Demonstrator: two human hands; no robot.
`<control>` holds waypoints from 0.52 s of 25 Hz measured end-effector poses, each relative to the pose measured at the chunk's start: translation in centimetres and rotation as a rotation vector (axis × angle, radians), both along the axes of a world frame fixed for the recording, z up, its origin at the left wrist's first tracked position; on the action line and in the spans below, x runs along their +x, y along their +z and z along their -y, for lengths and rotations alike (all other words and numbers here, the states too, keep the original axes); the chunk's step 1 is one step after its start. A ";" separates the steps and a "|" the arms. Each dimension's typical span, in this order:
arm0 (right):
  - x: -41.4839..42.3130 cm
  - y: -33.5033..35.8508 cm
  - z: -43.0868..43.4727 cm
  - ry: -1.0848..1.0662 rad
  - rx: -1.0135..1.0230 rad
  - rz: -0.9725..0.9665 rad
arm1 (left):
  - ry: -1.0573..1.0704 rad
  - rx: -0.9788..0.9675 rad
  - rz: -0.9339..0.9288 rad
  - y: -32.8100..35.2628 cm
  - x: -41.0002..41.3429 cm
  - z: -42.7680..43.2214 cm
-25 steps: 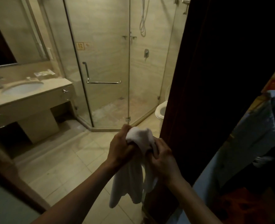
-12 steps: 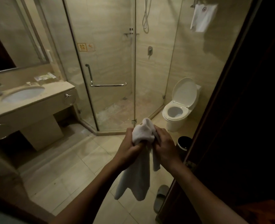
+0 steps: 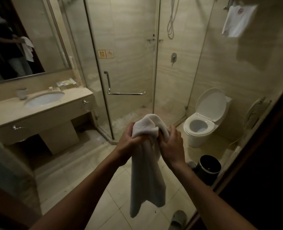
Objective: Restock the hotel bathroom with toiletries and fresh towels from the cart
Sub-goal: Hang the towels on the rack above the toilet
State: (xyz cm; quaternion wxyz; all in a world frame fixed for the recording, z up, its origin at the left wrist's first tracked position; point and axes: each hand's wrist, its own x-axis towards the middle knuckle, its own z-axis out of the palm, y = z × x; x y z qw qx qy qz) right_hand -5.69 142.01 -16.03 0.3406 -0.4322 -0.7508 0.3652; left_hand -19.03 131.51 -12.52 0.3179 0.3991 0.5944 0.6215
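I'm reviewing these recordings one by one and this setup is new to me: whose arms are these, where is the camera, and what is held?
No robot: these are a person's bare arms. The view comes from one wide-angle camera on their head, looking forward and down. The left hand and right hand both grip a bunched white towel, the rest hanging above the tiled floor. On the vanity counter with its sink, small packets lie by the mirror. Around it: a glass shower, a toilet with its lid up, a black bin, and a second towel hanging high on the wall.
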 end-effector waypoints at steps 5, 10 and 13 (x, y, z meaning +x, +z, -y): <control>-3.0 0.1 -3.1 -0.100 -0.145 -0.176 | 0.038 0.017 -0.023 0.2 -3.6 -3.1; -8.5 -0.7 -6.6 -0.103 -0.353 0.000 | -0.007 0.008 0.020 -1.0 -9.4 -7.6; -13.5 -0.9 -9.2 -0.044 -0.467 0.036 | -0.046 -0.005 0.048 -1.8 -13.9 -11.1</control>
